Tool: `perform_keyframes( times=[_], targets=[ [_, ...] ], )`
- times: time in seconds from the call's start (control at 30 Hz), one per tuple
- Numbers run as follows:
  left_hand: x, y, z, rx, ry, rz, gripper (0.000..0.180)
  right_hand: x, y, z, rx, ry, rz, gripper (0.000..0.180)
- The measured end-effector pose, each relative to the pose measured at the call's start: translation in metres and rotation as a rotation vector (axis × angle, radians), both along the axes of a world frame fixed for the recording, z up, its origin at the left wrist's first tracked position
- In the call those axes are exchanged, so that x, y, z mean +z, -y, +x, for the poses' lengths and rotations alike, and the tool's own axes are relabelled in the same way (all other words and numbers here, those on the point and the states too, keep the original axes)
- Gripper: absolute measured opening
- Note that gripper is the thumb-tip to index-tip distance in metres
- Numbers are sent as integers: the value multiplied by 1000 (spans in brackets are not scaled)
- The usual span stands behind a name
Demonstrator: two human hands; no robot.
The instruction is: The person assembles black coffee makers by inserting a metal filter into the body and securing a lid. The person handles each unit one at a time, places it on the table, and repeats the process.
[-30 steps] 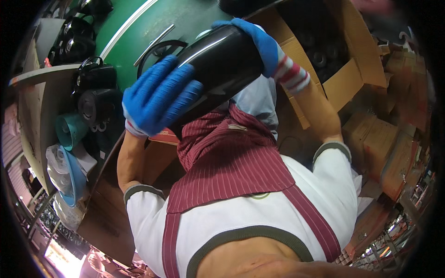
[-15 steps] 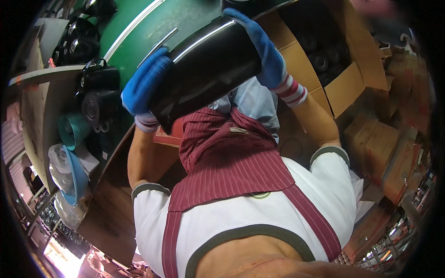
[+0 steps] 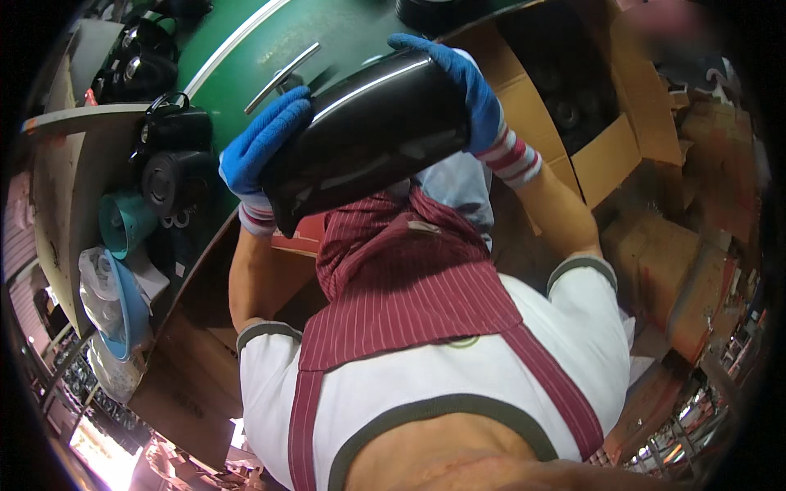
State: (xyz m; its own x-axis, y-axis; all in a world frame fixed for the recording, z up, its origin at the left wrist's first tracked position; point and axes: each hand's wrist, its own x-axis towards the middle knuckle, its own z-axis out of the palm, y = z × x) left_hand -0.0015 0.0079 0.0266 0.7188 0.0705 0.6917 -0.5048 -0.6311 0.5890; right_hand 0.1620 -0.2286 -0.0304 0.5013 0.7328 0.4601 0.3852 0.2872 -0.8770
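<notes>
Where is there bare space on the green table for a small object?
Bare green table shows between the white strip and the metal rod, and right of it, toward the black object at top. Black jugs crowd the left; the held black vessel blocks the middle.

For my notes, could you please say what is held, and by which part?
A glossy black cylinder, held by its ends: left hand at one, right hand at the other.

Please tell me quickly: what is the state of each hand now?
Left hand: closed on the left end of the glossy black vessel, holding it.
Right hand: holding the same vessel at its right end.
</notes>
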Motion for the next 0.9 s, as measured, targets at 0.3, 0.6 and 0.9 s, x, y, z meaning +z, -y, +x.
perform_keyframes(
  times=[0.3,0.6,0.9],
  targets=[
    [-184,-45,-45,-195,-275,-63,60,42,1,-7,75,468,202,99],
    [-185,-44,-54,-211,-462,-290,71,27,8,-38,-92,54,223,86],
    [-77,-43,-25,-133,-396,-25,70,-1,18,-41,-171,-388,278,64]
  ],
)
